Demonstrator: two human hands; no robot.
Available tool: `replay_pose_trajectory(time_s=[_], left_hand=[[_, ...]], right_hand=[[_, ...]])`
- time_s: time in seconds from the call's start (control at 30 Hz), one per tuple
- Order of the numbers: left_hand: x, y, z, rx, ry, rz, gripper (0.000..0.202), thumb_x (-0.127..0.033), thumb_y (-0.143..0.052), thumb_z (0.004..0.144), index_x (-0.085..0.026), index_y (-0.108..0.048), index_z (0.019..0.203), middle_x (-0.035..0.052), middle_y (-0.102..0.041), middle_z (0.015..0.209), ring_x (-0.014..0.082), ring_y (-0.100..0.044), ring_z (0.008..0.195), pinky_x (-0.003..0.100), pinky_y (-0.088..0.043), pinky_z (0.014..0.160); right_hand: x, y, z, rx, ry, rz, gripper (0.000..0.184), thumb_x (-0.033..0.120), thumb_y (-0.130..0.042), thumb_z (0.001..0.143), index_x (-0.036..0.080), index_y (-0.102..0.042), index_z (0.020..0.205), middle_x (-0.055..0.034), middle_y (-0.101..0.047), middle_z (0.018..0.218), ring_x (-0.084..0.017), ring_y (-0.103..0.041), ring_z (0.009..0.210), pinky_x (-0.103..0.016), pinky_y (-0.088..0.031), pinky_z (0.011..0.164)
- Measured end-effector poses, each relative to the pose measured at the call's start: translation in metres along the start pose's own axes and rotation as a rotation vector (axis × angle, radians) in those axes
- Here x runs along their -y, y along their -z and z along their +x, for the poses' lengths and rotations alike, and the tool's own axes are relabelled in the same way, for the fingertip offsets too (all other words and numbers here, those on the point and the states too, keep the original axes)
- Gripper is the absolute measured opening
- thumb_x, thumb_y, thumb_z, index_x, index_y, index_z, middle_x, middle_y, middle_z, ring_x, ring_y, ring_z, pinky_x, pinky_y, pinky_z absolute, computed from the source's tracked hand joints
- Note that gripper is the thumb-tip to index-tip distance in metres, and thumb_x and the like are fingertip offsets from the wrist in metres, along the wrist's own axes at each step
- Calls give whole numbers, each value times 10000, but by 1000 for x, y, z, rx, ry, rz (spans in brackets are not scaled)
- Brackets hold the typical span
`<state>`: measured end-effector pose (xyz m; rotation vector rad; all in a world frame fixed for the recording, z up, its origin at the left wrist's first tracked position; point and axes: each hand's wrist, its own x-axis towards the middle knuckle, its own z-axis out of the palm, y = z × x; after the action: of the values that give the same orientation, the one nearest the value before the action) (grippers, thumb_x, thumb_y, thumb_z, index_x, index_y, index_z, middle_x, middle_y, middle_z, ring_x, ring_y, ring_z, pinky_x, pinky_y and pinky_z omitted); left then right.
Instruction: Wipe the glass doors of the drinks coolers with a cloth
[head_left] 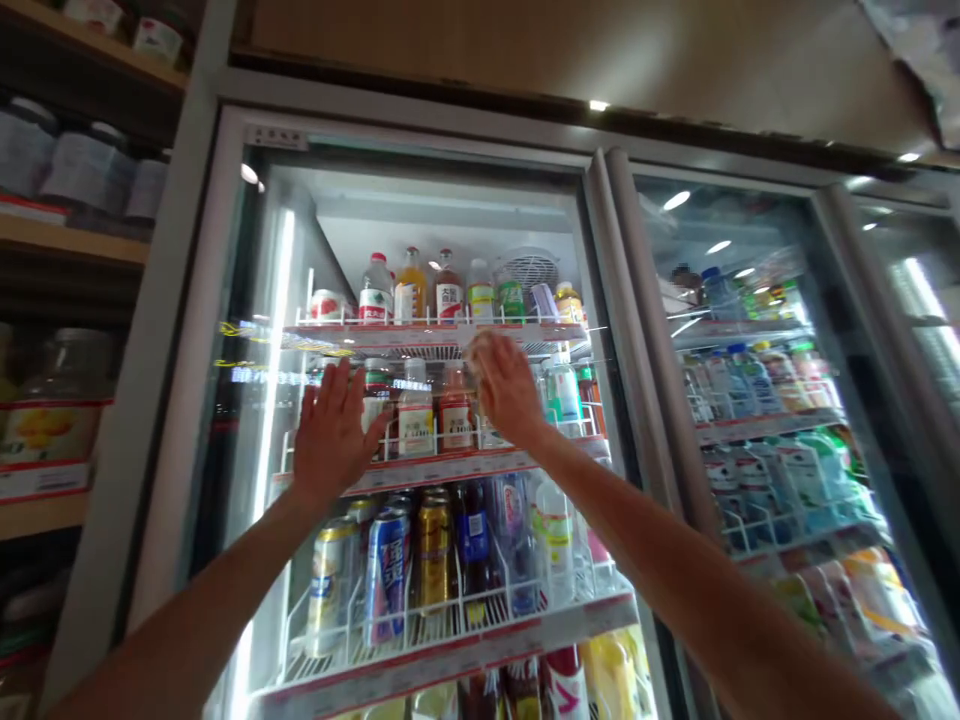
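My left hand is raised with its fingers stretched out and thumb apart, its palm turned to the glass door of a drinks fridge. It holds nothing. To its right, my right hand presses a pale, crumpled cloth against the same glass, just below the level of the top shelf. The fingers partly cover the cloth, so its full shape is hidden. Behind the door stand bottles on the top shelf, more bottles in the middle and cans lower down.
A vertical door frame separates this door from a second glass-fronted fridge, also stocked with bottles. At the left, wooden shelves hold jars. A wood panel runs above the doors. Ceiling lights reflect in the glass.
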<state>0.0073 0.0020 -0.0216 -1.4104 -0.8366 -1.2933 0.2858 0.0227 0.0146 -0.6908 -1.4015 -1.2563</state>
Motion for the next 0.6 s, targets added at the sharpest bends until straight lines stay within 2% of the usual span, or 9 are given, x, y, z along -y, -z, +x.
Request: replay_pose_trajectory(time_s=[0.07, 0.1, 0.2, 0.27, 0.33, 0.4, 0.43, 0.47, 0.6], left_hand=[[0, 0, -1, 4, 5, -19, 654, -504, -333, 889, -150, -238, 1431, 153, -250, 1488, 300, -202, 1386, 540, -182, 1115], [0, 0, -1, 6, 9, -29, 651, -501, -341, 887, -158, -240, 1431, 148, -249, 1490, 298, -201, 1386, 541, -177, 1117], [-1, 1, 0, 19, 15, -48, 646, -493, -352, 884, -164, -244, 1430, 143, -240, 1494, 293, -193, 1389, 538, -167, 1122], [-1, 1, 1, 23, 20, -48, 650, -495, -351, 884, -153, -249, 1427, 146, -239, 1494, 297, -182, 1392, 539, -162, 1123], [-3, 2, 1, 29, 31, -44, 654, -497, -345, 884, -136, -258, 1423, 153, -243, 1491, 306, -176, 1392, 543, -160, 1122], [-7, 3, -5, 26, 43, -32, 641, -483, -327, 894, -127, -259, 1422, 161, -249, 1486, 310, -181, 1390, 547, -170, 1117], [-10, 4, -10, 30, 32, -26, 632, -473, -321, 899, -131, -250, 1426, 160, -249, 1486, 308, -182, 1390, 545, -178, 1115], [-14, 4, -17, 40, 5, -24, 623, -463, -321, 903, -147, -235, 1433, 151, -248, 1488, 302, -182, 1391, 540, -185, 1114], [-34, 2, -50, 63, -129, -33, 651, -424, -384, 900, -225, -114, 1458, 103, -244, 1495, 257, -165, 1398, 496, -167, 1133]], right_hand=[[-1, -1, -8, 36, 127, 3, 435, 250, -366, 904, 231, -410, 1336, -36, -377, 1443, -206, -271, 1367, -431, -292, 1102], [-12, 1, -11, -1, 57, -12, 436, 241, -358, 903, 230, -411, 1336, -48, -393, 1431, -222, -289, 1358, -465, -306, 1086], [-49, 10, -15, -191, -364, -65, 469, 216, -322, 895, 135, -396, 1351, -162, -395, 1406, -317, -302, 1339, -591, -310, 1023], [-49, 10, -20, -224, -455, -65, 493, 211, -321, 890, 104, -370, 1369, -182, -360, 1424, -327, -264, 1356, -594, -289, 1039], [-29, 8, -29, -129, -281, -28, 508, 221, -343, 892, 152, -339, 1395, -123, -340, 1452, -278, -228, 1381, -516, -285, 1087], [-9, 7, -40, 31, 14, 23, 528, 239, -362, 900, 246, -285, 1422, -36, -335, 1467, -217, -215, 1394, -446, -288, 1113], [-5, 8, -44, 74, 99, 34, 540, 244, -361, 905, 276, -251, 1432, -15, -333, 1469, -204, -216, 1394, -439, -293, 1113], [-6, 9, -47, 71, 102, 28, 549, 242, -353, 909, 283, -223, 1441, -17, -331, 1470, -209, -220, 1393, -457, -300, 1105], [-24, 13, -52, -217, -393, -84, 556, 218, -319, 908, 195, -210, 1453, -125, -308, 1468, -311, -237, 1377, -592, -311, 1037]])
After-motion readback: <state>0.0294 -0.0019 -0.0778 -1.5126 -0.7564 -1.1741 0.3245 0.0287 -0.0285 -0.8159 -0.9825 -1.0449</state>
